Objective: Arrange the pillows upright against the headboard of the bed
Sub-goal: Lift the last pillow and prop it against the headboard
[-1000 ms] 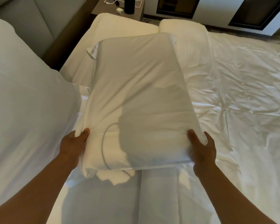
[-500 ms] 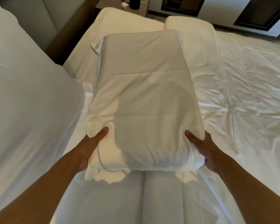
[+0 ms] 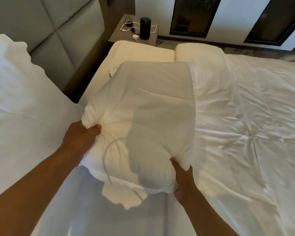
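- Left hand [image 3: 80,138] and right hand [image 3: 182,181], fingers clenching the near end of the held pillow [image 3: 143,116], raised over the bed [image 3: 245,133].
- One pillow [image 3: 24,99] is already leaning at the headboard [image 3: 58,36].
- Two more [image 3: 140,50] are lying flat at the bed's far edge; likely under half done.
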